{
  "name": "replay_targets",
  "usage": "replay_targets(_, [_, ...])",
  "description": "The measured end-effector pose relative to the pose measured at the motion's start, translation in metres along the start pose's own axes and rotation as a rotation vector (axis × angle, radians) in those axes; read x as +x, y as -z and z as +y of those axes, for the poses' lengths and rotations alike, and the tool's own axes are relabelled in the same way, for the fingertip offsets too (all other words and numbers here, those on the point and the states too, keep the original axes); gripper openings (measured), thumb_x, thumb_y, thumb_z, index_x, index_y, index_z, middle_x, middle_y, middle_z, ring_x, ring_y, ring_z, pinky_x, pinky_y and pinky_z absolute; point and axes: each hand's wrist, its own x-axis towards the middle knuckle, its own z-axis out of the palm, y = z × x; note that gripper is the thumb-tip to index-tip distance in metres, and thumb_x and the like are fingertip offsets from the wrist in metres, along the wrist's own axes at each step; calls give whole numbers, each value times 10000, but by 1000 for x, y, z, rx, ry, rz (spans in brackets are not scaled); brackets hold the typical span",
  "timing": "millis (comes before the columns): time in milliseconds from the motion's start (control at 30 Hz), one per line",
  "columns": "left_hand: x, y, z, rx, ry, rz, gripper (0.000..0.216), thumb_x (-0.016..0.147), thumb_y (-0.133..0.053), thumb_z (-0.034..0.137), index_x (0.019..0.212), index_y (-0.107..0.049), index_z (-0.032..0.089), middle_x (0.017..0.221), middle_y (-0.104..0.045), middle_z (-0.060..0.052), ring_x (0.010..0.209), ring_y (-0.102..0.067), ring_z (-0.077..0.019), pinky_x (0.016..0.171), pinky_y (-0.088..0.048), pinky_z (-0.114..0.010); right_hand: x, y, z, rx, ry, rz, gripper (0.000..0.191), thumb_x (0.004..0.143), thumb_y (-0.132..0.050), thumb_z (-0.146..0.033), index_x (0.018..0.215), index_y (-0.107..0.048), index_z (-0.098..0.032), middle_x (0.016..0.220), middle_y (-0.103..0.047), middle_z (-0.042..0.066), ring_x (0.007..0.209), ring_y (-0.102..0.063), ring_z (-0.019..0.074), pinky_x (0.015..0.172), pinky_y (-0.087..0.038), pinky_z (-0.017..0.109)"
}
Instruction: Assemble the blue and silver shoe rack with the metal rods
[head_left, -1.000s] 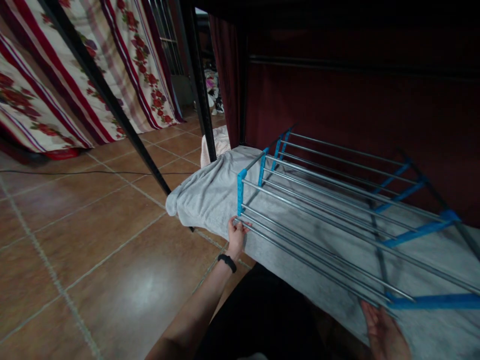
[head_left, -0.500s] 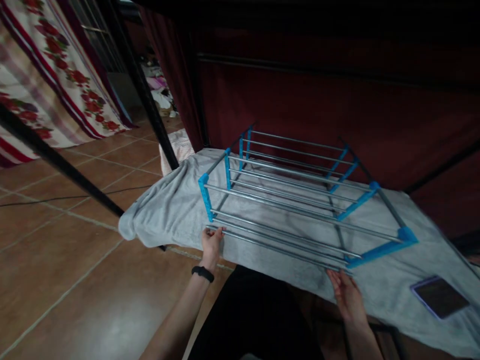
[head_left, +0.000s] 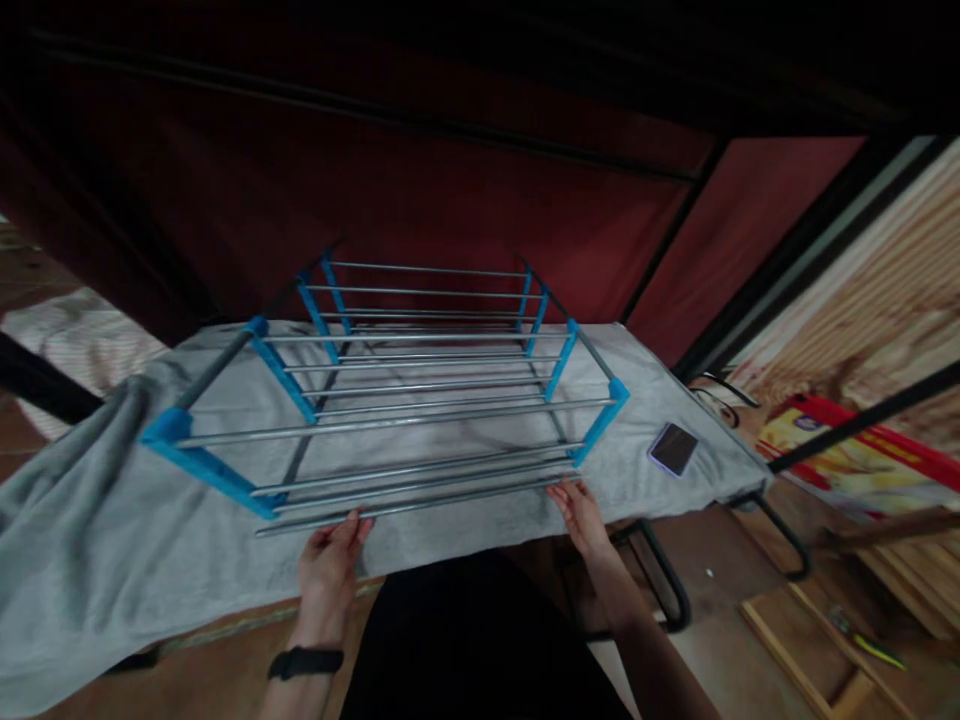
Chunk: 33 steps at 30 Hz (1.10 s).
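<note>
A rack (head_left: 442, 407) of grey metal tubes with blue plastic joints lies on a grey blanket. Along its near side runs a loose metal rod (head_left: 450, 499), close to the rack's lowest tubes. My left hand (head_left: 330, 560), wearing a black wristband (head_left: 305, 662), pinches this rod some way in from its left end. At the rod's right end, the fingertips of my right hand (head_left: 581, 515) are closed around it, below the rack's right blue corner piece (head_left: 598, 430). Part of the right fingers is hard to make out.
A phone (head_left: 673, 449) lies on the grey blanket (head_left: 97, 530) to the right of the rack. Dark red cloth (head_left: 450, 210) hangs behind. Black frame bars (head_left: 862, 420) stand at the right, near a red and yellow box (head_left: 862, 455) and a wooden frame (head_left: 810, 640) on the floor.
The view has swung to the right, bringing the box and wooden frame into sight. The rod now reaches farther left past my left hand, and my right hand is at its right end.
</note>
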Motion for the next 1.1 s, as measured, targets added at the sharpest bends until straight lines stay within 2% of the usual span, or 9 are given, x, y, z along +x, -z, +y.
replay_targets(133, [5,1,0,42,-7,-27,232,719,-728,-5,646,-558,134,683,-635,7,745,-673,-114,1011,-556,-386,2,-2,2,-4,37,14,409,526,-944,-344,670,-582,-221,700,-630,-53,703,-646,116,843,-607,292])
replay_targets(333, [11,5,-1,66,15,-75,283,643,-786,-15,626,-551,142,667,-627,28,767,-682,-130,1031,-542,-427,2,-4,4,-2,56,17,419,491,-947,-328,696,-598,-219,660,-598,-70,679,-617,109,838,-593,295])
replay_targets(467, [12,6,-1,47,27,-55,298,624,-773,-44,609,-537,138,647,-613,34,744,-675,-121,1031,-537,-433,2,-3,4,-2,55,7,434,482,-946,-329,708,-591,-221,681,-618,-61,691,-614,114,847,-585,311])
replay_targets(1100, [5,1,0,90,-6,-74,257,712,-702,-59,621,-564,138,626,-612,23,726,-659,-100,1022,-540,-407,1,1,3,17,59,-64,312,578,-871,-295,741,-614,-228,801,-669,-29,800,-640,149,875,-566,347])
